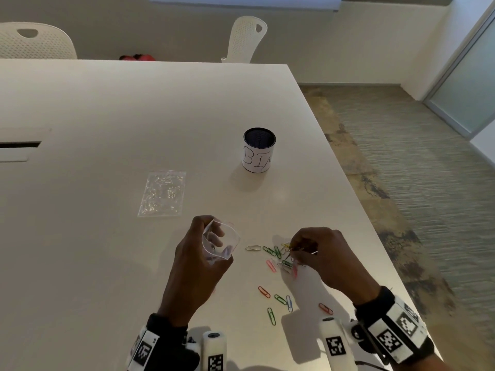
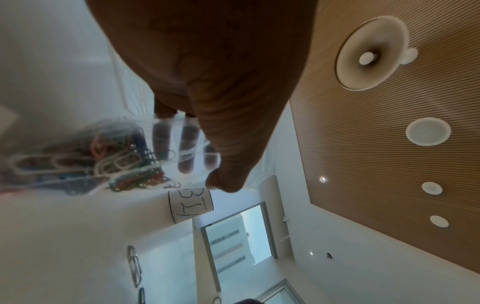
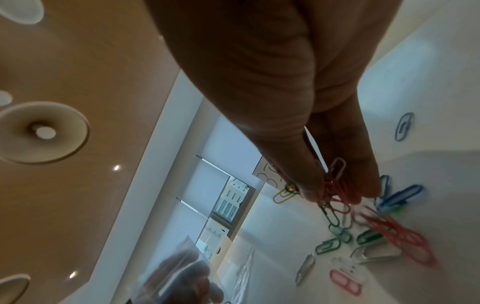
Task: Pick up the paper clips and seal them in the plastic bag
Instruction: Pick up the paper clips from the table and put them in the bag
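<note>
My left hand (image 1: 199, 253) grips a small clear plastic bag (image 1: 221, 243) with its mouth held open toward the right; in the left wrist view the bag (image 2: 85, 156) holds several coloured paper clips. My right hand (image 1: 318, 254) pinches a small bunch of red and white paper clips (image 3: 335, 185) between thumb and fingers, just above the pile. Several loose paper clips (image 1: 277, 254) in green, pink, white, blue and yellow lie scattered on the white table (image 1: 107, 263) between and below the hands.
A black cup with a white label (image 1: 259, 149) stands behind the clips. A stack of flat clear bags (image 1: 162, 193) lies to the left of it. The table's right edge (image 1: 356, 188) runs close to my right hand. White chairs (image 1: 246, 38) stand beyond the far edge.
</note>
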Demonstrator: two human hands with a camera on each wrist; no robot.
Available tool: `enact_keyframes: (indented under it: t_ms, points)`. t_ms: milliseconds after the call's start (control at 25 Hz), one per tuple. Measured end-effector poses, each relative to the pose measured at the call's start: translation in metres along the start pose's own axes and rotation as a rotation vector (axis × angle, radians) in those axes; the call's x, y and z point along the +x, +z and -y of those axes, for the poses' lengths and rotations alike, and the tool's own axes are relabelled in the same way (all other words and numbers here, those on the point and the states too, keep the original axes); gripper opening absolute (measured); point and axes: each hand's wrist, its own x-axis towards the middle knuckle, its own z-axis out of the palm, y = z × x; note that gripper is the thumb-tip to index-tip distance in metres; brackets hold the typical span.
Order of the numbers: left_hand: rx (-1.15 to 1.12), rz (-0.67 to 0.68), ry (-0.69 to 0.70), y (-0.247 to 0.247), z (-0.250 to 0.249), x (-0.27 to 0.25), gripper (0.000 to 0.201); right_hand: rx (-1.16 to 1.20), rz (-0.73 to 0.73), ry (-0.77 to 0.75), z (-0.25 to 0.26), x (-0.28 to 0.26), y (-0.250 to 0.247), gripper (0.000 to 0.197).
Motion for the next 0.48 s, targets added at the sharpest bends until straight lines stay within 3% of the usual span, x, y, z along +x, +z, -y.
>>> enact_keyframes:
  t_ms: [280,480]
  points:
    - [-0.008,0.018,0.001,0.0,-0.002,-0.003,0.05,0.324,-0.062,0.086,0.009,0.0,-0.012,0.01]
    - [0.002,0.019,0.015,0.001,-0.003,-0.002,0.05,0.666,0.009,0.067,0.046,-0.003,-0.016,0.014]
